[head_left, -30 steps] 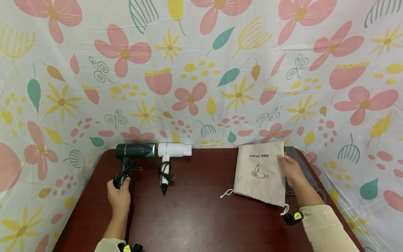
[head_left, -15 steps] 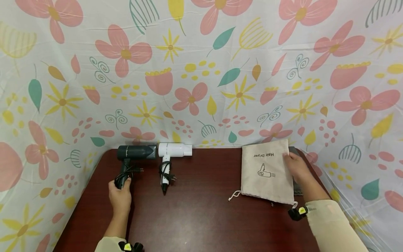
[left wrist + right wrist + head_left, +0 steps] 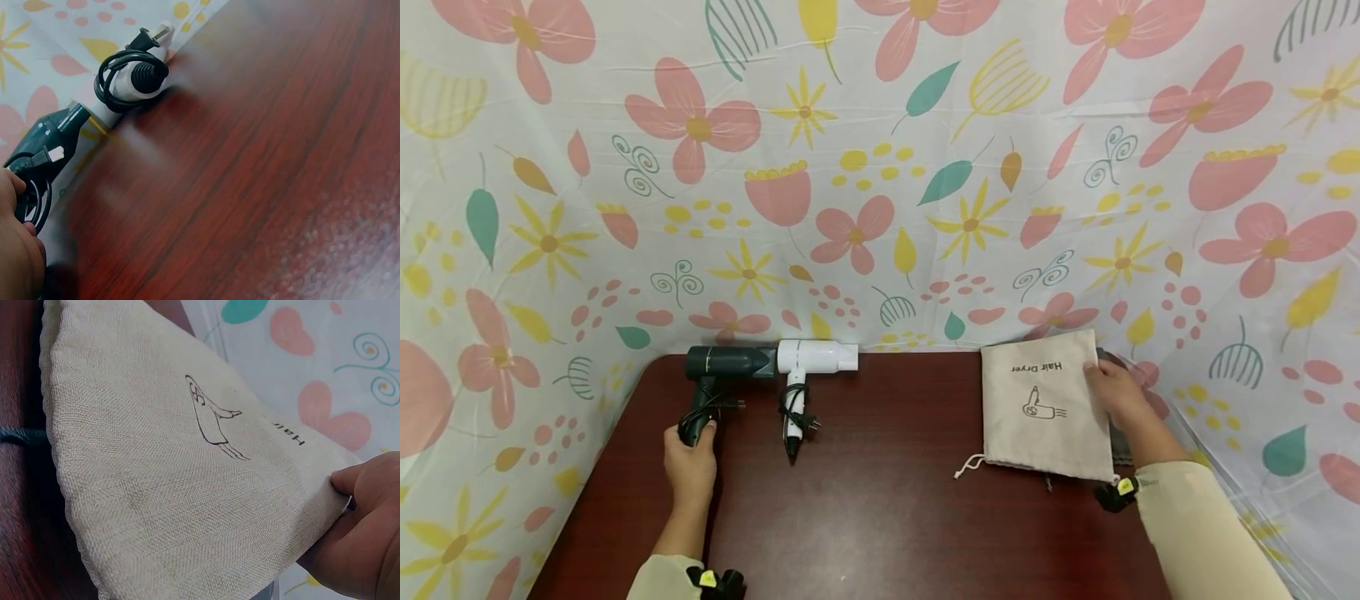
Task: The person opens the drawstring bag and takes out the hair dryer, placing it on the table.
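Note:
My left hand point(image 3: 690, 471) grips the handle of a dark hair dryer point(image 3: 730, 362), whose black cord is wound round the handle. Close against its nozzle lies a white hair dryer point(image 3: 816, 357), also with a wrapped cord. On the right, my right hand point(image 3: 1122, 396) pinches the right edge of a beige drawstring bag point(image 3: 1045, 442) printed "Hair Dryer". Beneath that bag lies a dark grey bag point(image 3: 1122, 450), mostly hidden. In the right wrist view the thumb presses on the beige cloth point(image 3: 156, 475), with the other fingers behind it.
The dark red-brown table point(image 3: 865, 500) reaches back to a flowered curtain point(image 3: 880, 167). A white drawstring point(image 3: 970, 465) hangs from the beige bag's left front corner.
The beige bag has shifted right with my right hand, covering more of the grey bag. My left hand has slid the dark hair dryer slightly right, up to the white one.

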